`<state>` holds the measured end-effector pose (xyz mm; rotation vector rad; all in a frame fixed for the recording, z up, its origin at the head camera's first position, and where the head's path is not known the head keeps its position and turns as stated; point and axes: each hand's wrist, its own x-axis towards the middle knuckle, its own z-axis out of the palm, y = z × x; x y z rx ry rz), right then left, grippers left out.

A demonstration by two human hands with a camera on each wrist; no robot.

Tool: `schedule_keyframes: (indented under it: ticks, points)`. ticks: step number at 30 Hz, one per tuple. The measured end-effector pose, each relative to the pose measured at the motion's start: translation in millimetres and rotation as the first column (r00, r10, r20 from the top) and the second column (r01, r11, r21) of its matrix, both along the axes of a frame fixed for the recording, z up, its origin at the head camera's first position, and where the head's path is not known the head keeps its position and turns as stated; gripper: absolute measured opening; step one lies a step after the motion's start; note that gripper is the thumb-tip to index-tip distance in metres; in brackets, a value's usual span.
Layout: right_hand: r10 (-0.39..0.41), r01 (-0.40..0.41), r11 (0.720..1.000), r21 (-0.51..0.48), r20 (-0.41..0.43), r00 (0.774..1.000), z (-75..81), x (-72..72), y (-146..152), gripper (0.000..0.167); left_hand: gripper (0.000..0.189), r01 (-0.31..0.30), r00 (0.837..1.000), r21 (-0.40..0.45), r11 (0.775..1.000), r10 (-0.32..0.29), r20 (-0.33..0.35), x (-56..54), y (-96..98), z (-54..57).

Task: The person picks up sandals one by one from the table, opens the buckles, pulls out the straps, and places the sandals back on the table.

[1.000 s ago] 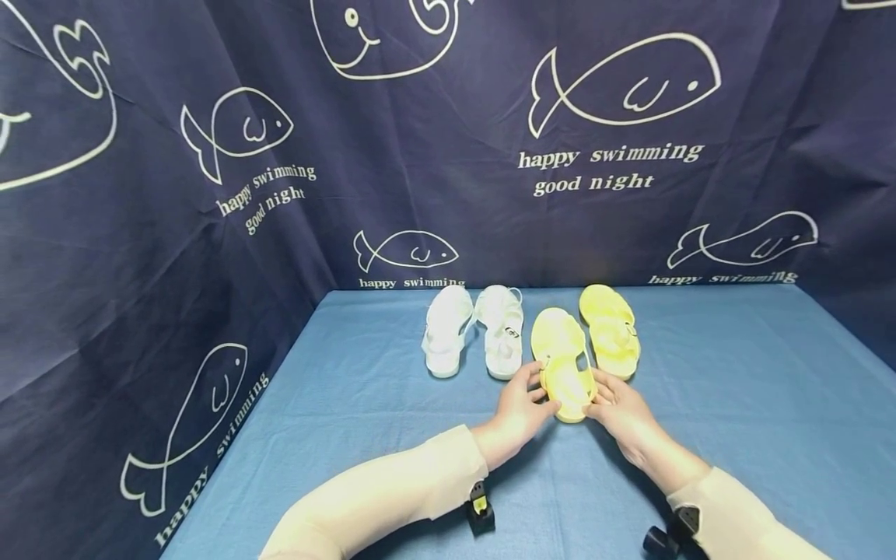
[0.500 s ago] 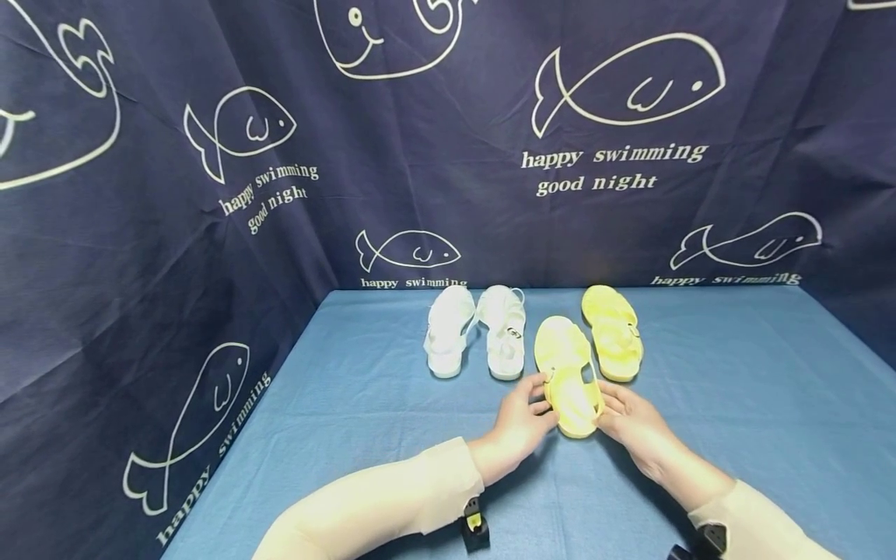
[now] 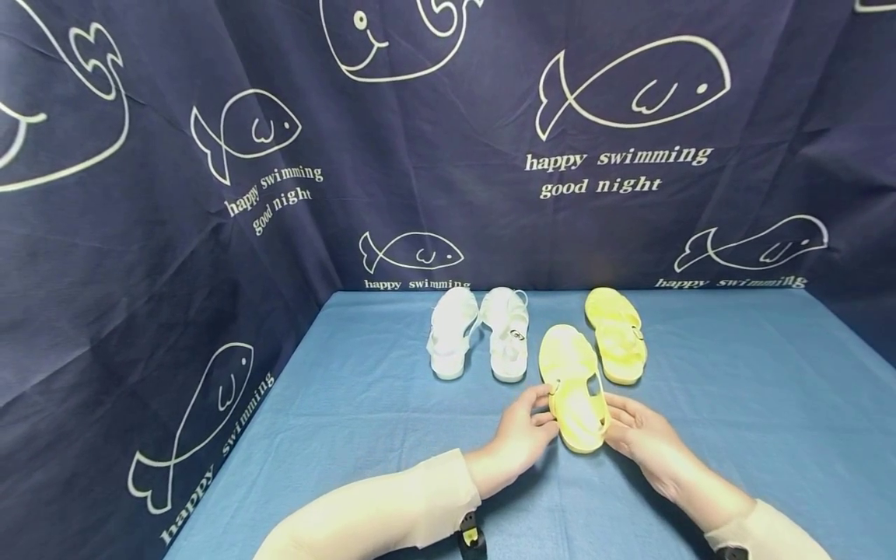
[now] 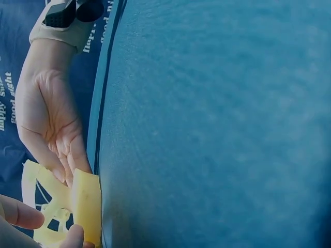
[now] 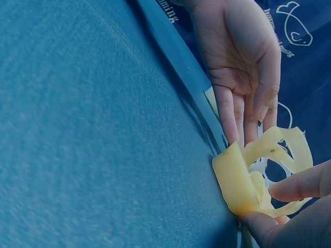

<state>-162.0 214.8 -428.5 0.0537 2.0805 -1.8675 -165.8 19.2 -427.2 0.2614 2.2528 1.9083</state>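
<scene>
A yellow sandal (image 3: pixel 575 389) lies between both hands in the head view, its heel end toward me. My left hand (image 3: pixel 521 435) holds its left side, thumb by the heel and fingers farther up. My right hand (image 3: pixel 647 447) holds the right side near the heel strap. In the left wrist view, the sandal's sole and straps (image 4: pixel 87 206) show between the fingers of both hands. The right wrist view shows the sandal's heel (image 5: pixel 235 178) with my right thumb and finger around it. Whether the sole touches the table cannot be told.
A second yellow sandal (image 3: pixel 616 336) stands behind and to the right. Two white sandals (image 3: pixel 451 333) (image 3: pixel 507 334) stand side by side at the back left. Blue cloth covers the table (image 3: pixel 756 404); a dark blue curtain (image 3: pixel 434 179) with fish drawings hangs behind and at left.
The held yellow sandal has come toward me and slightly right, away from the row, with both hands moving along with it. The other sandals stay in place.
</scene>
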Motion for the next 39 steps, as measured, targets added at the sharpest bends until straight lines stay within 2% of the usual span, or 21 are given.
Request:
schedule_keyframes:
  ticks: [11, 17, 25, 29, 32, 35, 37, 39]
  points:
    - [-0.005, 0.005, 1.0, -0.021, -0.004, 1.0, -1.0, 5.9, 1, 0.068, 0.046, 0.016, 0.999, -0.077, 0.997, -0.019, -0.031, 3.0, -3.8, -0.9]
    - [0.009, -0.009, 1.0, 0.019, -0.002, 1.0, 0.8, 4.3, 3, 0.061, 0.042, 0.013, 1.0, -0.096, 0.995, -0.016, -0.024, 2.5, -5.6, 5.0]
    - [0.018, -0.019, 0.996, 0.083, 0.008, 1.0, 12.8, -2.2, 8, 0.056, 0.026, -0.059, 0.997, -0.102, 0.993, 0.054, -0.047, -11.4, -4.0, 3.5]
    - [0.007, 0.001, 0.99, 0.14, -0.057, 0.998, 18.9, -5.2, 9, 0.056, 0.019, -0.101, 0.995, -0.077, 0.992, 0.1, -0.026, -19.9, -1.7, 5.6]
    - [-0.014, 0.055, 0.968, 0.246, -0.163, 0.986, 23.1, -7.6, 9, 0.056, 0.015, -0.121, 0.993, -0.089, 0.989, 0.122, 0.002, -22.6, -0.9, 7.8]
    - [-0.025, 0.128, 0.928, 0.351, -0.283, 0.959, 29.0, -10.7, 9, 0.054, 0.014, -0.123, 0.992, -0.136, 0.983, 0.126, 0.009, -24.3, 0.2, 8.3]
    - [-0.014, 0.172, 0.899, 0.402, -0.366, 0.931, 34.2, -13.4, 10, 0.052, 0.015, -0.127, 0.991, -0.167, 0.978, 0.13, 0.007, -25.6, 1.3, 8.6]
    - [-0.003, 0.203, 0.891, 0.406, -0.441, 0.897, 39.2, -17.0, 9, 0.05, 0.015, -0.129, 0.991, -0.204, 0.97, 0.132, 0.003, -26.8, 2.1, 9.7]
